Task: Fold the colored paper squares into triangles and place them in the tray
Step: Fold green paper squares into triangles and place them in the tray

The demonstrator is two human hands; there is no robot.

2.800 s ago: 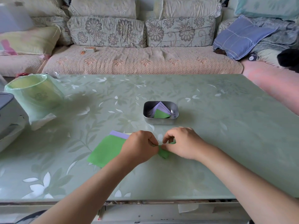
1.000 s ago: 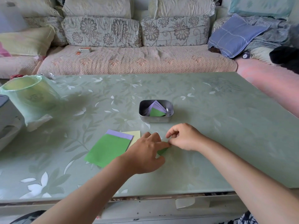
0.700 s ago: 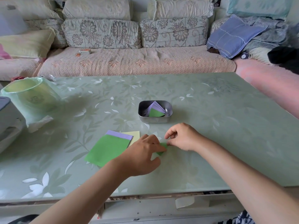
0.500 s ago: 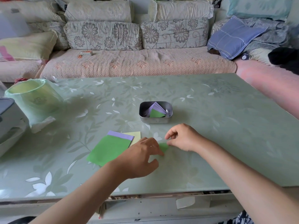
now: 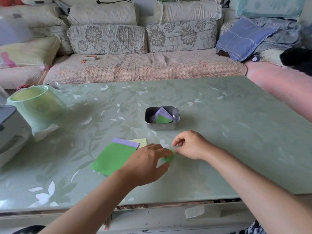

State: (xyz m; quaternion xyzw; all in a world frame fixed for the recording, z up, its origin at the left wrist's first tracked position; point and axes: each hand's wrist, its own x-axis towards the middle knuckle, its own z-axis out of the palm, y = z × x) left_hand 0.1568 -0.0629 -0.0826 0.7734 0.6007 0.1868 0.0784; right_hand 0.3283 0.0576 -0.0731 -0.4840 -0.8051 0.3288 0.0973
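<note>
Nearer the person than the tray and to its left, a small stack of unfolded squares lies flat on the surface: green on top, with lavender and yellow edges showing on the side toward the tray. At least three sheets are therefore left to fold.

The left hand, in front of the tray, lays straight fingers on a small green piece, its grip released and pressing, not clasping.

The tray itself holds several lavender triangles and one green triangle, so a good share of the work looks done.

The green piece, just in front of the tray, is blurred; it seems to be mid-fold and not yet placed.

The right hand, in front and slightly right of the tray, curls its fingers at the piece's edge; I cannot tell whether its grip pinches the paper.
</note>
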